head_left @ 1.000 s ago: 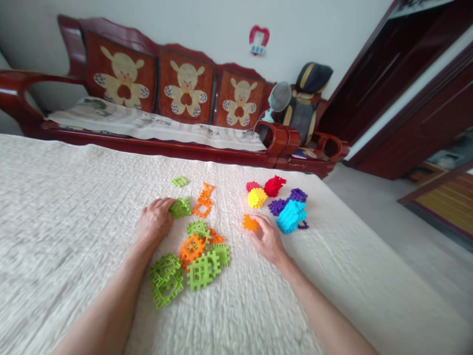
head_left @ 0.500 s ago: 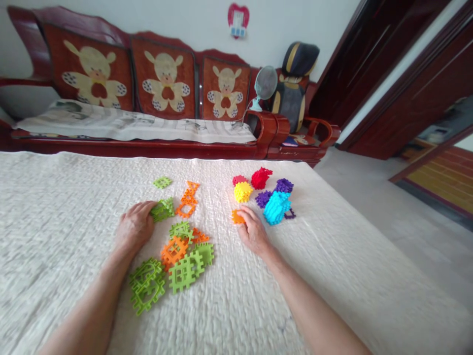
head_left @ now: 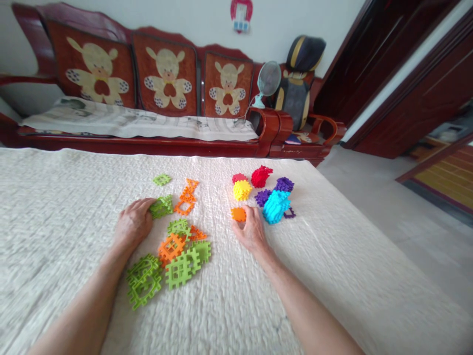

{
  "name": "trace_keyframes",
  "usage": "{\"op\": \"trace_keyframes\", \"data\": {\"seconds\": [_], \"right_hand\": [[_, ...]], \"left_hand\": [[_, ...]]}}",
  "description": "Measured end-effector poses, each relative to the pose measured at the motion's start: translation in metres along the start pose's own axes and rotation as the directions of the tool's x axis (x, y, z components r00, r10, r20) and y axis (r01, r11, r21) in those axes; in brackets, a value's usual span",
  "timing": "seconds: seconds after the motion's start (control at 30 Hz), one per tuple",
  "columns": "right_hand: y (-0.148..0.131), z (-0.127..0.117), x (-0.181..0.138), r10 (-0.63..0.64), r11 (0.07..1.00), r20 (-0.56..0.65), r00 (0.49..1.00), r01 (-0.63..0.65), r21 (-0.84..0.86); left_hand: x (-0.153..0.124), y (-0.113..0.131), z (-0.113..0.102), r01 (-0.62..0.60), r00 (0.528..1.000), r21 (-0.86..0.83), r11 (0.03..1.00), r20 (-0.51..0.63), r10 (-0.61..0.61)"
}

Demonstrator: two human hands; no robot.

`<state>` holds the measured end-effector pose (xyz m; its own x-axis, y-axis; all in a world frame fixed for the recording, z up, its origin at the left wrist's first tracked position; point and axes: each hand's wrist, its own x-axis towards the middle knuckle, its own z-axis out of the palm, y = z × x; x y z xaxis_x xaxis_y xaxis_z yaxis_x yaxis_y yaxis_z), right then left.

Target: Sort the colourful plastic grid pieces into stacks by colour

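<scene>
At left, my left hand (head_left: 135, 222) rests on the cloth with its fingers closed on the edge of a small stack of green interlocking tiles (head_left: 161, 207). My right hand (head_left: 251, 230) is beside an orange tile (head_left: 238, 214) lying flat; thumb and forefinger are apart around its right edge. Orange frame tiles (head_left: 185, 199) lie between the hands, right of the green stack. Nearer me are loose green tiles (head_left: 180, 271), an orange square tile (head_left: 172, 247) and green frame tiles (head_left: 144, 281). Beyond my right hand stand yellow tiles (head_left: 242, 190) and blue tiles (head_left: 277, 207).
Red tiles (head_left: 261, 176), pink tiles (head_left: 240, 178) and purple tiles (head_left: 284, 184) sit farther back at right. A lone green tile (head_left: 161, 179) lies at back left. Behind the cloth-covered surface (head_left: 92, 192) are a wooden sofa (head_left: 148, 146) and a small fan (head_left: 269, 79).
My right thumb and forefinger have spread apart, and more of the orange tile shows. My left hand stays at the green stack. The view has shifted slightly.
</scene>
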<state>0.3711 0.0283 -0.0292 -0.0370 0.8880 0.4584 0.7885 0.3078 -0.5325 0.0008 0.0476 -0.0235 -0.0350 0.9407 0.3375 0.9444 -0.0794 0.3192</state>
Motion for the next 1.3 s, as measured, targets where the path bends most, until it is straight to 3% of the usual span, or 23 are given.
{"op": "trace_keyframes", "data": {"seconds": [0.27, 0.7, 1.3], "right_hand": [[0.004, 0.001, 0.000, -0.002, 0.999, -0.082, 0.997, 0.006, 0.048], [-0.003, -0.005, -0.001, 0.049, 0.998, -0.068, 0.996, -0.047, 0.031], [0.009, 0.000, 0.000, -0.119, 0.993, -0.124, 0.985, 0.117, -0.028]], "left_hand": [[0.000, -0.003, 0.002, -0.009, 1.000, 0.022, 1.000, 0.005, 0.009], [0.001, -0.010, 0.005, 0.013, 1.000, 0.006, 1.000, 0.015, -0.013], [0.000, 0.005, -0.002, 0.019, 1.000, 0.024, 1.000, 0.010, -0.019]]}}
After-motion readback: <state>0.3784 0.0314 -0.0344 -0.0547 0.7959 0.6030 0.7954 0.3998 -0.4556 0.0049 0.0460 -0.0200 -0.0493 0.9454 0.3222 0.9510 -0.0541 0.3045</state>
